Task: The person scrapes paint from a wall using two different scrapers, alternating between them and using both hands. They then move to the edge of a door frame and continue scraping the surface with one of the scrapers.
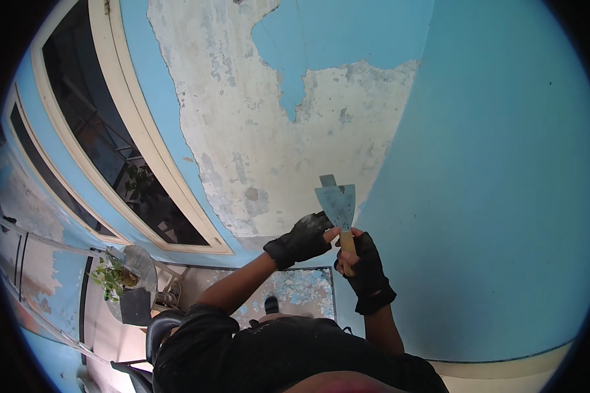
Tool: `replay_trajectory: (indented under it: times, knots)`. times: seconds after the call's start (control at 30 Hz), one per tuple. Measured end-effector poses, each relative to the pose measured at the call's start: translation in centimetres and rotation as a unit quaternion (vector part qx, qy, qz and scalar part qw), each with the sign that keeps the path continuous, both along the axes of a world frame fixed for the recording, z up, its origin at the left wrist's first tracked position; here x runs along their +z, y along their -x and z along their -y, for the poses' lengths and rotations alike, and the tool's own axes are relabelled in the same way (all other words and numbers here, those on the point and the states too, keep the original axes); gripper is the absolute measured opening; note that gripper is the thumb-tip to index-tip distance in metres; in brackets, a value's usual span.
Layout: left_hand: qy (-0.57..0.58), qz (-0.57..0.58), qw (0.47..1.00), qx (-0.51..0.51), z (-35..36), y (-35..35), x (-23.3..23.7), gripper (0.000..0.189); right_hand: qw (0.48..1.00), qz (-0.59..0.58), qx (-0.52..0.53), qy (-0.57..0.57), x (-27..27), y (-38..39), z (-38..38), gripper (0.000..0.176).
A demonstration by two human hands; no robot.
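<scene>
A scraper (338, 204) with a wide metal blade and a wooden handle points up in front of the wall. My right hand (364, 265), in a black fingerless glove, is wrapped round its handle. Close beside it on the left, my left hand (303, 241), gloved the same way, has its fingers closed at the base of the blade. A second, narrower grey blade (328, 180) shows behind the scraper; its lower part is hidden. Behind both hands, the wall's bare whitish patch (242, 131) has ragged edges of blue paint (354, 33).
Cream-framed windows (157, 170) line the left wall. At the lower left a round table (149, 278) holds a potted plant (111, 275), near a black chair (160, 327). Paint flakes (301, 288) lie on the floor by the wall.
</scene>
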State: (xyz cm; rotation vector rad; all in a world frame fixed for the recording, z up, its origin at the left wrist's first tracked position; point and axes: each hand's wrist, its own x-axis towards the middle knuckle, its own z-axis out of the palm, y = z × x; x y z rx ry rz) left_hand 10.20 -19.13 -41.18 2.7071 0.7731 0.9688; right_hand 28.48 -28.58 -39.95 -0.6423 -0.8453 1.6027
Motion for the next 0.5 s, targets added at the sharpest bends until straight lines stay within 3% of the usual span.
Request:
replay_trajectory:
  times: [0.07,0.13,0.2,0.4,0.5]
  knots:
    - [0.002,0.045,0.999,-0.024,1.4,0.4,2.4,0.033,0.999,0.047,-0.016,-0.005,-0.5,0.1,0.4,0.058]
    - [0.006,0.09,0.995,-0.046,2.2,0.3,2.9,0.032,1.0,0.02,-0.014,-0.01,-0.5,0.5,0.9,0.058]
    - [-0.028,0.055,0.998,0.016,2.3,0.1,2.5,0.03,1.0,-0.007,-0.011,-0.015,-0.3,0.5,1.1,0.058]
    - [-0.158,-0.076,0.977,0.122,2.7,0.8,2.1,0.041,0.998,0.059,0.012,-0.007,0.9,0.2,1.0,0.058]
    - [-0.221,-0.049,0.958,0.174,3.3,1.6,2.9,0.037,0.997,0.079,0.017,0.003,1.7,-0.3,1.1,0.056]
